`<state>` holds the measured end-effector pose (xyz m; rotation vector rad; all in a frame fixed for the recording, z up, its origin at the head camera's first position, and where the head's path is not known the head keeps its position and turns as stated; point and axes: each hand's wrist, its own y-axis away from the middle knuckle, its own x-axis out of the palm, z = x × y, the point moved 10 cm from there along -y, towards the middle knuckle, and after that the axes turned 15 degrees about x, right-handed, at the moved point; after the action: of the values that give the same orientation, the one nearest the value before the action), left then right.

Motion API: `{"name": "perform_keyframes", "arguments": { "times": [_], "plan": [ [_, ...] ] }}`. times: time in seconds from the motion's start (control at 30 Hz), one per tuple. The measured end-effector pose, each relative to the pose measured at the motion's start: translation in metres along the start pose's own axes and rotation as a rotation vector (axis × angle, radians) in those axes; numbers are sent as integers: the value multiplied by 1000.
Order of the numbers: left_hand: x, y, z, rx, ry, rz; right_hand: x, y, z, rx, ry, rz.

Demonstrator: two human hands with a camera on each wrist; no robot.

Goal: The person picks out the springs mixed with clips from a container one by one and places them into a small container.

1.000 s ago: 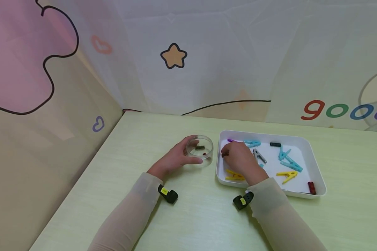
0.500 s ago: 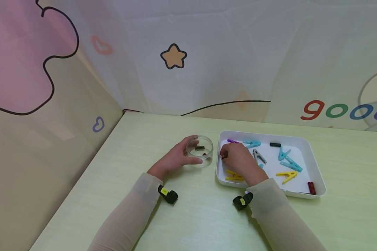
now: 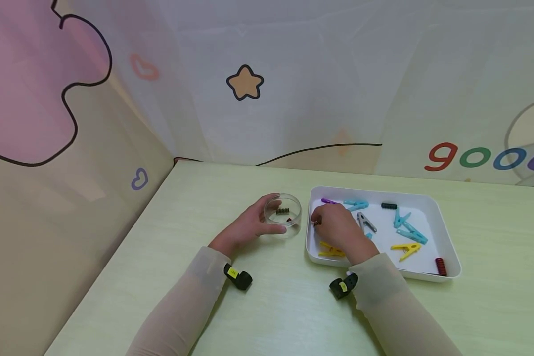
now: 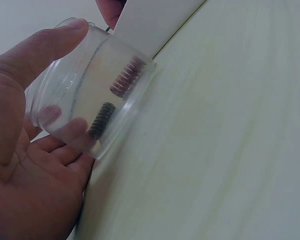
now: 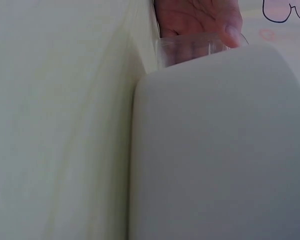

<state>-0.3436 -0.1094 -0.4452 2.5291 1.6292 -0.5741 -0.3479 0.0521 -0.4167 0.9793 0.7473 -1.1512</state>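
My left hand (image 3: 249, 222) holds a clear round jar (image 3: 297, 213) upright on the table, thumb and fingers around its side. In the left wrist view, a dark spring (image 4: 102, 121) and a red spring (image 4: 127, 76) lie inside it. Over the left end of a white tray (image 3: 420, 210), my right hand (image 3: 338, 227) pinches a small dark spring (image 3: 317, 223) that its fingertips mostly hide. Near this hand are a grey clothespin (image 3: 366, 222), a purple clothespin (image 3: 328, 200) and a yellow clothespin (image 3: 331, 250). The tray wall blocks the right wrist view of the hand.
Farther right in the tray lie several blue clothespins (image 3: 411, 233), another yellow clothespin (image 3: 407, 249), a black spring (image 3: 389, 205) and a red spring (image 3: 441, 267). A printed cloth (image 3: 320, 89) hangs behind the pale table (image 3: 276, 306).
Within the tray, my right fingertips have shifted very slightly left, with a bit more of the dark spring showing. The left hand and jar stay in place.
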Motion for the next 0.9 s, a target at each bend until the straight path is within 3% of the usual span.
{"name": "perform_keyframes", "arguments": {
  "times": [0.7,0.9],
  "plan": [
    [0,1,1,-6,-6,-5,-13,6,5,-16,-23,-64],
    [-1,2,5,-36,-1,-18,-18,8,7,-33,-60,-84]
  ]
}}
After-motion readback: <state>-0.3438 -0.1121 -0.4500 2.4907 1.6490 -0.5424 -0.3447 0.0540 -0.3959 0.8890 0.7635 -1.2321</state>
